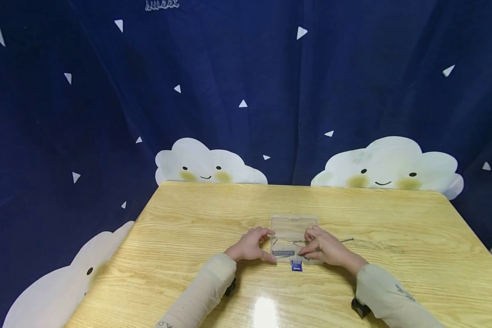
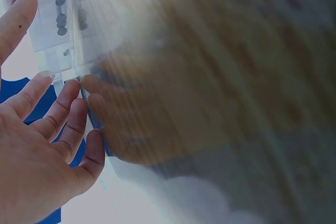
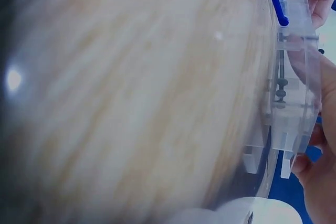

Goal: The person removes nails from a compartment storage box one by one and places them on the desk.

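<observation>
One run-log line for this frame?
left hand holds clear box | right hand holds box's other side | nails inside

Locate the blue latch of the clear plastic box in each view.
Head: blue latch at the box's near edge, between the two hands, lower middle.
Left wrist: not in it; only the clear plastic box shows, top left.
Right wrist: blue latch at top right, on the box's edge.
Shared landmark: the wooden table.

light: bright, even | glare: table (image 1: 266,310) near edge | head: wide-angle warp | wrists: motion-blurred
</observation>
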The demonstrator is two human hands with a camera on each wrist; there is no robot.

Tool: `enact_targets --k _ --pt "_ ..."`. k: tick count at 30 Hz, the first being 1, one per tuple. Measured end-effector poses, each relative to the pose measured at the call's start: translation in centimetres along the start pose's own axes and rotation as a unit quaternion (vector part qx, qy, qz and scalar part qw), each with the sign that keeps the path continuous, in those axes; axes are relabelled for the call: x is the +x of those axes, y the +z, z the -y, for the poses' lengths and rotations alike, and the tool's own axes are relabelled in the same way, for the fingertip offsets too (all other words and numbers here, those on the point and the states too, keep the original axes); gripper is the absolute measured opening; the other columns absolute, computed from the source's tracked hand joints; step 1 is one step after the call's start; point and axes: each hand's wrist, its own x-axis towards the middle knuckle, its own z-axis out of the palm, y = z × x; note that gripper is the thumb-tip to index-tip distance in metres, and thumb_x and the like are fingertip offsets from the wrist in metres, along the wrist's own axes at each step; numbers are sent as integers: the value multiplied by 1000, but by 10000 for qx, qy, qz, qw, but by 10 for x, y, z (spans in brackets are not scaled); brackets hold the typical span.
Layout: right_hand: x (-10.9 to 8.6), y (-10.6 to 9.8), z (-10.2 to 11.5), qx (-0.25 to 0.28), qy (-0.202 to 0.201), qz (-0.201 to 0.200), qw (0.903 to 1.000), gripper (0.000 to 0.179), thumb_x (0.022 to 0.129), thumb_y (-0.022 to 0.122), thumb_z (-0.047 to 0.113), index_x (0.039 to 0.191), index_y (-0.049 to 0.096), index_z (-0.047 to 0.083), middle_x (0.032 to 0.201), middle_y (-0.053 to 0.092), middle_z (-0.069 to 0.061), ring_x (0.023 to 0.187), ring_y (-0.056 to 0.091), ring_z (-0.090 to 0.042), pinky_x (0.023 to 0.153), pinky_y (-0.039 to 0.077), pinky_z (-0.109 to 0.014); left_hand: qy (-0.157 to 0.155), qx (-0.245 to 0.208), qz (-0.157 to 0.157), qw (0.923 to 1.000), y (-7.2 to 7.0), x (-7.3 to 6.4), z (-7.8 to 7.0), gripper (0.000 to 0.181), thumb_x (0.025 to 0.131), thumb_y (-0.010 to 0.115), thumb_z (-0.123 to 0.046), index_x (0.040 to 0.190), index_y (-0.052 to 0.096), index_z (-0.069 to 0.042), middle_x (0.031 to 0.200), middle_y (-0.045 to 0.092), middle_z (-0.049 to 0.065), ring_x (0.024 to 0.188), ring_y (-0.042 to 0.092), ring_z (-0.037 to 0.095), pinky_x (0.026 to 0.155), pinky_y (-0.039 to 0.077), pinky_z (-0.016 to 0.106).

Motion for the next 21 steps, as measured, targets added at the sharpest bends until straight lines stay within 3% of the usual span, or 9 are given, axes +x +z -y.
enact_targets --k 14,21 --pt "0 1 -1 30 -164 -70 9998 17 66 78 15 83 76 20 74 37 11 72 26 -4 60 24 -18 -36 16 14 10000 1 2 1 71 66 81 -36 125 52 -12 101 53 3 92 47 18 77 36 29" --pt "-1 1 -4 66 -526 -213 9984 12 69 77 15 80 76 18 72 37 8 71 26 -5 60 23 -19 -4 -6 14 10000 0 1 0 70 66 81 -35 125 52 -11 101 53 3 91 48 19 77 35 30"
